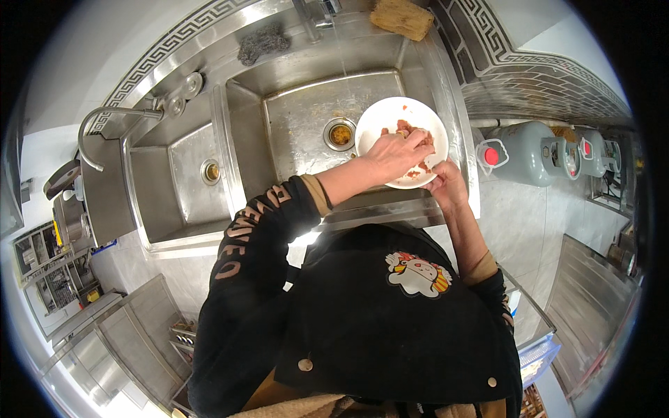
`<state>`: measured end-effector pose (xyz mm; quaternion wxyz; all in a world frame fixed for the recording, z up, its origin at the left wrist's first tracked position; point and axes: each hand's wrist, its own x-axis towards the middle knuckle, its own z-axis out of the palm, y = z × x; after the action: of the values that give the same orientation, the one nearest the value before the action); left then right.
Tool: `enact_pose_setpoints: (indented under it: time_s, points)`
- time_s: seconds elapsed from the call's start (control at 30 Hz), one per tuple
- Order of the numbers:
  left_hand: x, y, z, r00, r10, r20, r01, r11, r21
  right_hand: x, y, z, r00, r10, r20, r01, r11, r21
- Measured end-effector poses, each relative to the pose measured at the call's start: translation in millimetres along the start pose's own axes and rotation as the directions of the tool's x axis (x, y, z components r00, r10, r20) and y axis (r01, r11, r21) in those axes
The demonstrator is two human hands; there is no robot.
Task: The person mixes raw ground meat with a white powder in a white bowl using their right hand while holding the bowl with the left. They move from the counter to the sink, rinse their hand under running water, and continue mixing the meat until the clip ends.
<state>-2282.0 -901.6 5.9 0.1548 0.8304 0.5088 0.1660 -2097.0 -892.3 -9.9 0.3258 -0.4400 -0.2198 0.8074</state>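
Note:
A white bowl (380, 118) is held over the right part of the large sink basin. Reddish-brown pieces that look like raw meat (405, 127) lie inside it, with small bits stuck to its wall. My left hand (398, 155) reaches into the bowl from the left, its fingers curled down on the meat. Part of the meat is hidden under that hand. My right hand (448, 184) grips the bowl's near right rim, thumb at the edge and fingers partly underneath.
The steel basin (300, 125) has a drain (340, 134) holding yellowish scraps. A smaller basin (157, 188) with a curved faucet (94, 118) adjoins on the left. A dark scouring pad (263, 44) and a tan sponge (401, 19) rest on the back ledge. Grey gas cylinders (529, 155) stand at right.

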Motion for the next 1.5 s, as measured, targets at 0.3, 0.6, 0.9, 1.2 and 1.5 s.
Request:
enact_pose_setpoints:
  time_s: [0.3,0.6,0.9,1.2,1.5]
  points:
    - [6.4,-24.9,-22.6,0.992,-0.124,-0.008,0.116,0.951,-0.288,2.4,2.5,-14.2,0.998,-0.029,0.052,0.025,0.997,0.067]
    - [0.7,-20.6,-14.2,0.954,-0.294,0.066,0.301,0.922,-0.245,-2.2,1.8,-7.2,1.000,-0.019,-0.022,0.020,0.998,0.051]
    - [9.3,-11.2,-9.2,0.981,0.043,-0.188,-0.047,0.999,-0.015,-1.4,-1.0,-7.5,1.000,-0.008,-0.026,0.008,1.000,0.012]
    - [3.8,-15.3,1.2,0.988,-0.007,-0.157,-0.026,0.978,-0.208,-0.3,-2.8,-8.5,0.998,-0.043,-0.036,0.043,0.999,0.008]
    - [17.8,-106.2,-41.4,0.739,-0.623,0.258,-0.125,-0.502,-0.856,-2.9,-5.0,-6.8,0.998,-0.056,-0.019,0.056,0.998,0.017]
